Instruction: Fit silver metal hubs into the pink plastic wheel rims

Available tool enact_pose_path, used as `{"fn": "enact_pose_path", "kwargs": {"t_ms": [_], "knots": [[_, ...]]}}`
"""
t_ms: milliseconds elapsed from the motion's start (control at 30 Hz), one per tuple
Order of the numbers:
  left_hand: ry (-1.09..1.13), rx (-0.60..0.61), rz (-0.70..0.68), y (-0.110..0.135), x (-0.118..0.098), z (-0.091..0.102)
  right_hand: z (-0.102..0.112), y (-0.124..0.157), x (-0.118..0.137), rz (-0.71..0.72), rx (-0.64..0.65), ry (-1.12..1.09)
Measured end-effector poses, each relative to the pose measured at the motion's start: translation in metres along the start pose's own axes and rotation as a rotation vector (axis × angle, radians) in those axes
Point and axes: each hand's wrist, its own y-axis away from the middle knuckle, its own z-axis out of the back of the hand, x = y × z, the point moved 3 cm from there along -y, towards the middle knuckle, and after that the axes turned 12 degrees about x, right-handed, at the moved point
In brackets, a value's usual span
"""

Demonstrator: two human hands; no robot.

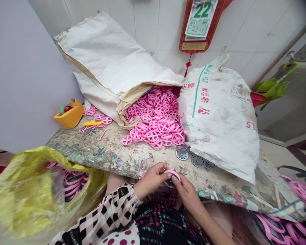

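Both hands meet at the near edge of a worn board [122, 154]. My left hand [150, 180] and my right hand [187, 192] pinch a pink plastic wheel [172, 174] between them, with a grey disc under it. A few grey discs [193, 158] lie on the board just beyond the hands. A big heap of pink spoked wheels [155, 119] spills from a torn white sack [109, 64] further back.
A printed white sack [219, 112] lies at the right over the board. A yellow plastic bag [33, 194] holding pink rings sits at the left. More pink wheels [295, 211] fill the lower right. A yellow scoop [70, 114] and small nails [90, 131] lie at far left.
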Motion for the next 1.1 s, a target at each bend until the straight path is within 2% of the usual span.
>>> {"fn": "enact_pose_path", "kwargs": {"t_ms": [100, 167, 300, 400, 467, 600, 700, 800, 933, 1033, 1100], "knots": [[-0.354, -0.069, -0.051, 0.000, -0.003, 0.017, 0.004, 0.015, -0.006, -0.048, 0.128, 0.189], [-0.452, -0.075, -0.054, -0.002, -0.001, 0.026, 0.010, 0.021, -0.006, -0.061, 0.157, 0.385], [-0.418, -0.043, -0.046, -0.009, 0.008, 0.033, 0.031, 0.005, 0.003, 0.011, -0.041, 0.720], [-0.339, -0.044, -0.041, -0.012, 0.008, 0.034, 0.048, -0.030, 0.007, 0.075, -0.209, 0.921], [-0.307, -0.043, -0.034, -0.012, 0.007, 0.034, 0.056, -0.056, 0.005, 0.043, -0.279, 1.015], [-0.295, -0.060, -0.052, -0.011, 0.009, 0.035, 0.055, -0.088, -0.011, -0.073, -0.203, 1.058], [-0.277, -0.068, -0.053, -0.013, 0.015, 0.037, 0.042, -0.082, -0.022, -0.002, -0.143, 1.090], [-0.400, -0.212, -0.102, -0.019, 0.009, 0.048, 0.030, -0.062, -0.026, 0.097, -0.113, 1.109], [-0.811, -0.514, -0.298, -0.032, -0.026, 0.068, 0.028, -0.044, -0.021, 0.100, -0.098, 1.063], [-0.938, -0.732, -0.220, -0.044, -0.051, 0.084, 0.033, -0.044, -0.015, 0.101, -0.101, 1.025], [-1.020, -0.790, -0.117, -0.052, -0.064, 0.090, 0.036, -0.046, -0.011, 0.141, -0.119, 1.021]]}}
